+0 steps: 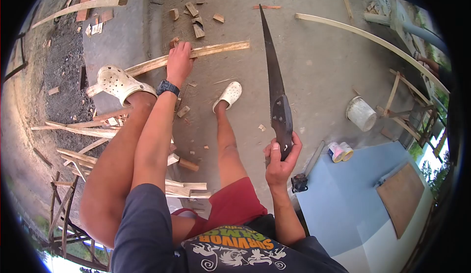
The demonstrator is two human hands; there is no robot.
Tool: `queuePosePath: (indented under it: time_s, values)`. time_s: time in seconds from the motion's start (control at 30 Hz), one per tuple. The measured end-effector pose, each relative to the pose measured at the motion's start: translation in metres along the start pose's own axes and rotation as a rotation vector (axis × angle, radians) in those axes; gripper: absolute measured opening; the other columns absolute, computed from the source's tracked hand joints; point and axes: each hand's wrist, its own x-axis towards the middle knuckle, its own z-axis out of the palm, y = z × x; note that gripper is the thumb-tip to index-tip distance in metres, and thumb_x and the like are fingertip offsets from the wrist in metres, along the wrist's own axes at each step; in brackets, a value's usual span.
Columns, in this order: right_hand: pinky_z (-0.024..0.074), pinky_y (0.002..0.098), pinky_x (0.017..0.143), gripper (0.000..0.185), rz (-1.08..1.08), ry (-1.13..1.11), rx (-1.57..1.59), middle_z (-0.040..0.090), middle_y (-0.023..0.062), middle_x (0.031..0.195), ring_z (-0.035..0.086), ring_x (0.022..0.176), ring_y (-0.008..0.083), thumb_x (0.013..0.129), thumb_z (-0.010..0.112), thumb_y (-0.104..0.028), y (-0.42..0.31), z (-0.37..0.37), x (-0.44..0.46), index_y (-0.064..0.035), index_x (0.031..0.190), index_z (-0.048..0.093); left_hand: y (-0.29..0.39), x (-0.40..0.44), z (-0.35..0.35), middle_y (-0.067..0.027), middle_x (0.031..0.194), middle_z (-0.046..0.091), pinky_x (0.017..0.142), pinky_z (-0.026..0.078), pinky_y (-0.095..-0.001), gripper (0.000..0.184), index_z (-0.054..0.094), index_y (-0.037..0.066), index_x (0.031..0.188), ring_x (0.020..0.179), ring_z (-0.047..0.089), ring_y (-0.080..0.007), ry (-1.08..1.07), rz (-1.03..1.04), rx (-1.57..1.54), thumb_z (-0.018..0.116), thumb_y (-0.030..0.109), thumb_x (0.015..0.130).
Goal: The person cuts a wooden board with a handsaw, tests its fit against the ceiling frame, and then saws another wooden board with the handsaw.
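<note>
My left hand (180,62), with a dark watch on its wrist, is closed around a long wooden strip (221,48). The strip lies across a raised concrete edge, its right end sticking out over the floor. A white clog (115,83) on one foot presses on the strip left of that hand. My right hand (283,161) grips the black handle of a handsaw (274,67). The saw's dark blade points away from me, apart from the wood, its toothed side facing left.
Several wood offcuts (192,9) lie on the concrete floor ahead. More loose strips (88,131) are piled at the left. To the right are a white bucket (361,113), a blue-grey board (338,189) with small containers (340,152), and another long strip (373,38).
</note>
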Motion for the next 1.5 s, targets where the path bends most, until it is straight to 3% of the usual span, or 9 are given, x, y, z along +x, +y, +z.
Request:
queuePosePath:
  time_s: [0.13, 0.23, 0.27, 0.37, 0.6, 0.77, 1.1, 1.4, 1.5]
  values:
    - [0.0497, 0.0282, 0.064, 0.048, -0.029, -0.128, -0.092, 0.059, 0.0068, 0.092, 0.055, 0.07, 0.0112, 0.103, 0.06, -0.01, 0.017, 0.009, -0.007, 0.0015, 0.144, 0.038, -0.017, 0.029, -0.023, -0.0174, 0.112, 0.071, 0.091, 0.051, -0.047, 0.045, 0.07, 0.005, 0.118, 0.105, 0.067, -0.0378, -0.21, -0.178, -0.218, 0.082, 0.032, 0.083]
    - [0.0491, 0.0269, 0.064, 0.047, -0.089, -0.204, -0.205, 0.061, 0.0058, 0.092, 0.056, 0.072, 0.0103, 0.103, 0.061, -0.012, 0.018, 0.03, -0.01, 0.0002, 0.144, 0.041, -0.033, 0.059, -0.035, -0.0215, 0.116, 0.073, 0.092, 0.054, -0.0454, 0.053, 0.069, -0.001, 0.124, 0.106, 0.069, -0.0404, -0.453, -0.247, -0.366, 0.079, 0.035, 0.087]
    - [0.0548, 0.0353, 0.084, 0.049, 0.034, -0.214, -0.175, 0.068, 0.0171, 0.112, 0.069, 0.093, 0.0244, 0.1, 0.067, -0.014, 0.005, 0.038, -0.011, 0.0016, 0.142, 0.048, -0.038, 0.064, -0.035, -0.0224, 0.112, 0.074, 0.092, 0.053, -0.0439, 0.052, 0.071, -0.001, 0.124, 0.105, 0.07, -0.0381, -0.466, -0.212, -0.342, 0.076, 0.039, 0.09]
    - [0.0554, 0.0372, 0.084, 0.048, -0.06, -0.264, -0.285, 0.069, 0.0195, 0.112, 0.071, 0.094, 0.028, 0.101, 0.066, -0.014, -0.001, 0.06, -0.007, 0.0011, 0.143, 0.048, -0.048, 0.076, -0.033, -0.0226, 0.111, 0.074, 0.09, 0.053, -0.0428, 0.052, 0.071, -0.001, 0.122, 0.102, 0.07, -0.0373, -0.576, -0.205, -0.376, 0.073, 0.041, 0.093]
    - [0.0563, 0.0387, 0.083, 0.049, -0.107, -0.268, -0.28, 0.07, 0.0204, 0.111, 0.072, 0.094, 0.0332, 0.101, 0.065, -0.013, -0.013, 0.083, 0.005, 0.0007, 0.145, 0.048, -0.052, 0.083, -0.028, -0.0214, 0.106, 0.074, 0.088, 0.053, -0.044, 0.058, 0.073, 0.0, 0.121, 0.099, 0.07, -0.0361, -0.564, -0.224, -0.366, 0.058, 0.053, 0.101]
    - [0.0566, 0.0406, 0.087, 0.05, -0.057, -0.286, -0.316, 0.069, 0.024, 0.119, 0.072, 0.102, 0.0373, 0.1, 0.065, -0.011, -0.024, 0.092, 0.004, 0.002, 0.146, 0.048, -0.038, 0.074, -0.033, -0.0161, 0.104, 0.076, 0.086, 0.054, -0.0478, 0.059, 0.077, 0.01, 0.112, 0.101, 0.07, -0.0385, -0.493, -0.223, -0.147, 0.045, 0.059, 0.103]
    - [0.0572, 0.0438, 0.091, 0.052, -0.063, -0.297, -0.419, 0.066, 0.0296, 0.128, 0.071, 0.111, 0.043, 0.098, 0.067, -0.011, -0.047, 0.099, -0.005, 0.0045, 0.144, 0.049, -0.039, 0.07, -0.027, -0.0151, 0.105, 0.076, 0.085, 0.056, -0.0495, 0.054, 0.077, 0.015, 0.107, 0.097, 0.072, -0.0379, -0.382, -0.165, -0.065, 0.048, 0.06, 0.101]
    - [0.0586, 0.0425, 0.089, 0.053, -0.036, -0.292, -0.449, 0.066, 0.0291, 0.128, 0.071, 0.111, 0.0415, 0.096, 0.069, -0.009, -0.048, 0.103, -0.007, 0.0044, 0.144, 0.051, -0.037, 0.069, -0.025, -0.0149, 0.101, 0.076, 0.086, 0.056, -0.0488, 0.053, 0.077, 0.016, 0.106, 0.099, 0.071, -0.0374, -0.406, -0.201, -0.069, 0.049, 0.061, 0.1]
    - [0.0589, 0.0424, 0.088, 0.054, -0.056, -0.286, -0.437, 0.067, 0.0286, 0.128, 0.072, 0.109, 0.0412, 0.095, 0.07, -0.008, -0.044, 0.102, -0.007, 0.0044, 0.144, 0.051, -0.037, 0.068, -0.022, -0.0166, 0.092, 0.077, 0.087, 0.057, -0.0492, 0.057, 0.08, 0.018, 0.106, 0.096, 0.073, -0.0363, -0.343, -0.193, -0.082, 0.048, 0.065, 0.099]
